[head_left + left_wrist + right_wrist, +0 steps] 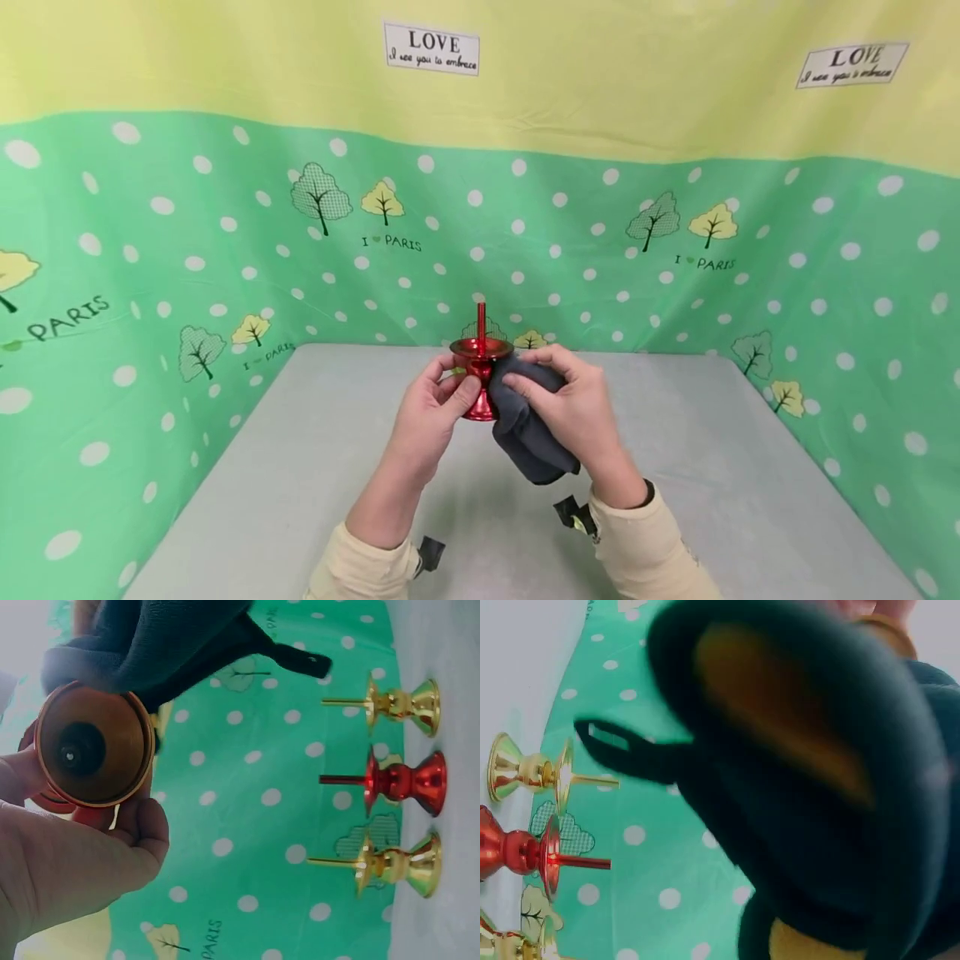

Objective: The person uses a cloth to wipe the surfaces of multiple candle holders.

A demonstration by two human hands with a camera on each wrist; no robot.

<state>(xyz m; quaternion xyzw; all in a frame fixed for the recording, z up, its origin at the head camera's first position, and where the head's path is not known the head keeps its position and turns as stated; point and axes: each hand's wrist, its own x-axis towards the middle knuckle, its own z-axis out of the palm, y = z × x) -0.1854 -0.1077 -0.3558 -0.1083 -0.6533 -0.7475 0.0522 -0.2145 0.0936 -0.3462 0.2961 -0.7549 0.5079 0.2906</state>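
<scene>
Upright above the table, a shiny red candlestick (482, 406) with a thin spike and a wide dish is gripped by my left hand (431, 408), thumb in front. My right hand (581, 408) holds a dark grey cloth (536, 446) and presses it to the candlestick's right side, below the dish. In the left wrist view, the hollow underside of the held candlestick's base (124, 739) faces the camera, and the cloth (180, 645) touches its rim. Folds of cloth (900, 825) fill much of the right wrist view, hiding most of my right hand there.
Another red candlestick (431, 782) stands on the grey table (300, 467) between two gold candlesticks, one gold candlestick (425, 709) and another gold candlestick (425, 864). A dotted green and yellow curtain (517, 217) encloses the table's back and sides.
</scene>
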